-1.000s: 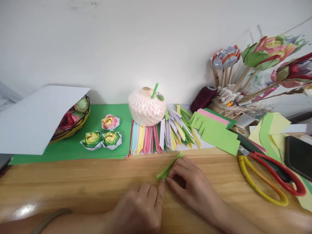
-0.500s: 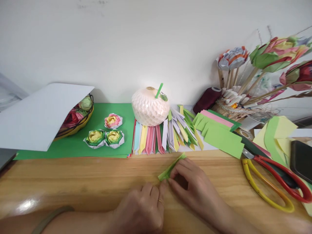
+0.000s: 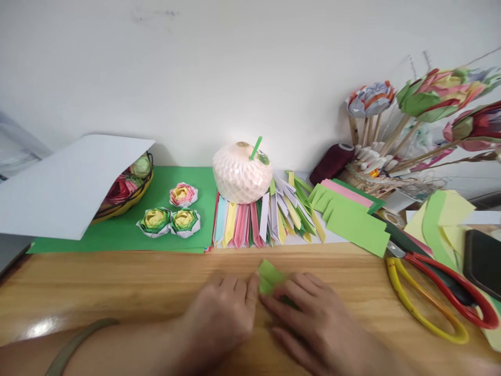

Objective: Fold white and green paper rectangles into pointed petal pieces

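A small folded piece of green paper (image 3: 269, 274) sits low over the wooden tabletop, between my two hands. My left hand (image 3: 225, 316) is closed, its thumb and forefinger pinching the paper's left edge. On the other side, my right hand (image 3: 319, 316) bends its fingers over the paper's right part and pinches it from there. Part of the paper is hidden under those fingers, and both hands are slightly blurred. Just behind lies a row of folded paper strips (image 3: 256, 224) in several colours.
Scissors (image 3: 434, 292) with red and yellow handles lie at right beside a dark phone (image 3: 483, 261). Green paper rectangles (image 3: 356, 227) fan out behind. Paper lotus flowers (image 3: 183, 196) rest on green sheets (image 3: 117, 237). A pale round container (image 3: 242, 175) stands by the wall.
The green paper has turned from a narrow slanted strip to show a wider face. My right hand has shifted slightly down and right; my left hand has moved a little left and up.
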